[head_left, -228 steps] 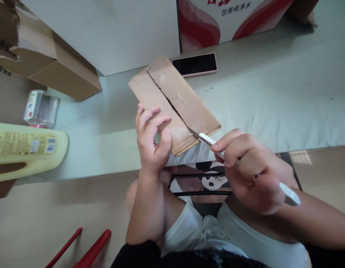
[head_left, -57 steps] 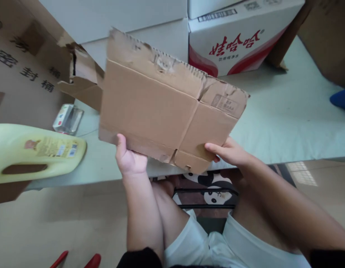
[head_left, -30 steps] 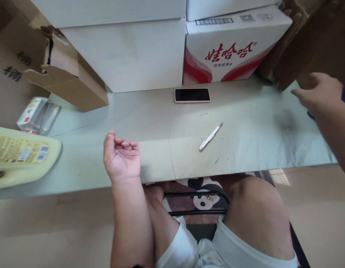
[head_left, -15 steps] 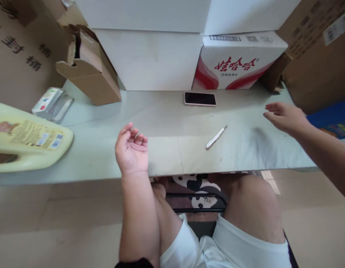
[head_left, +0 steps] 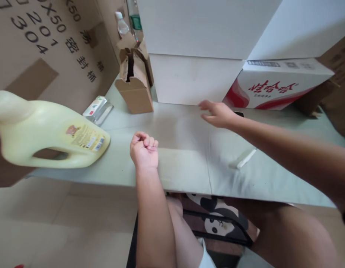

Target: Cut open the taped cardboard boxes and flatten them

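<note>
Our left hand [head_left: 144, 150] rests near the front edge of the pale green desk [head_left: 178, 175], its fingers curled tight into a fist that holds nothing. Our right hand [head_left: 218, 113] hangs low over the desk at 2 o'clock from the left, reaching across toward 9 o'clock. Its fingers are stretched out, loosely together and empty, just in front of the big plain white cardboard box [head_left: 194, 78].

The slim white pen-shaped tool [head_left: 243, 159] lies flat on the desk at 3 o'clock from the left fist, just beside our right forearm and clear of both hands. It is too blurred for us to tell its tip.

At 12 o'clock from the fist stands a small open brown cardboard carton [head_left: 134, 83], with a clear plastic packet [head_left: 97, 109] at 11 o'clock. A large pale yellow plastic jug with a handle [head_left: 49, 136] lies on its side at 9 o'clock. A red-and-white printed carton [head_left: 272, 87] sits beyond our right forearm.
</note>
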The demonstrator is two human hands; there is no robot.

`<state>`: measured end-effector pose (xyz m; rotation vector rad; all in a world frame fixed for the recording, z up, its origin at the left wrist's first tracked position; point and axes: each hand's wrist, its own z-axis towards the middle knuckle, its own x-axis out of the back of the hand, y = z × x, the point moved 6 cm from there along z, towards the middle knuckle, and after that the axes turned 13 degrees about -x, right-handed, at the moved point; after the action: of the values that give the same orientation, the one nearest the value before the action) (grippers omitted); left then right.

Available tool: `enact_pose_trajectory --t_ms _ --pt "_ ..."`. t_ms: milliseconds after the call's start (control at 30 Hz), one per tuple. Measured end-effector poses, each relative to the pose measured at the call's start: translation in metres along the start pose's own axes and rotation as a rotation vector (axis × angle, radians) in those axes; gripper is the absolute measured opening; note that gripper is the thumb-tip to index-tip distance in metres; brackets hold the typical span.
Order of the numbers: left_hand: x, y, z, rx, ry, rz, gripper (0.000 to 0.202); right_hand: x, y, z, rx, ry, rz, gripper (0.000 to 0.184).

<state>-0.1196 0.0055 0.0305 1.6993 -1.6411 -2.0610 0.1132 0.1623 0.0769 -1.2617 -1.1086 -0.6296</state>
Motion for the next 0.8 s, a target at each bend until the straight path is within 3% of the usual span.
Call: enact_pose_trajectory --t_ms 67,200,267,367,467,567,667,800 --pt "0.001 -0.001 0.008 0.007 0.025 -0.002 0.026 -0.020 -0.056 0.026 0.157 -0.010 -0.012 0.053" --pt "0.002 -0.004 0.012 -0.001 0.041 0.016 0.026 -0.048 -0.155 0.066 0.373 0.056 -0.041 0.049" --pt "0.005 -0.005 0.013 0.000 0.061 0.031 0.026 -0.056 -0.189 0.077 0.467 0.103 -0.045 0.042" --pt "0.007 -0.005 0.013 -0.002 0.079 0.046 0.027 -0.063 -0.211 0.083 0.521 0.153 -0.058 0.039" --pt "0.011 -0.001 0.014 -0.065 0.098 0.064 0.029 -0.064 -0.202 0.073 0.528 0.135 -0.061 0.040" --pt "0.022 0.008 0.015 -0.202 0.219 0.108 0.030 -0.054 -0.168 0.042 0.546 0.144 -0.005 0.041" --pt "0.031 0.017 0.015 -0.313 0.333 0.172 0.026 -0.029 -0.121 -0.020 0.659 0.177 0.122 0.032" --pt "0.025 0.026 0.011 -0.439 0.278 0.238 0.014 0.011 -0.059 -0.126 0.837 0.205 0.223 0.023"
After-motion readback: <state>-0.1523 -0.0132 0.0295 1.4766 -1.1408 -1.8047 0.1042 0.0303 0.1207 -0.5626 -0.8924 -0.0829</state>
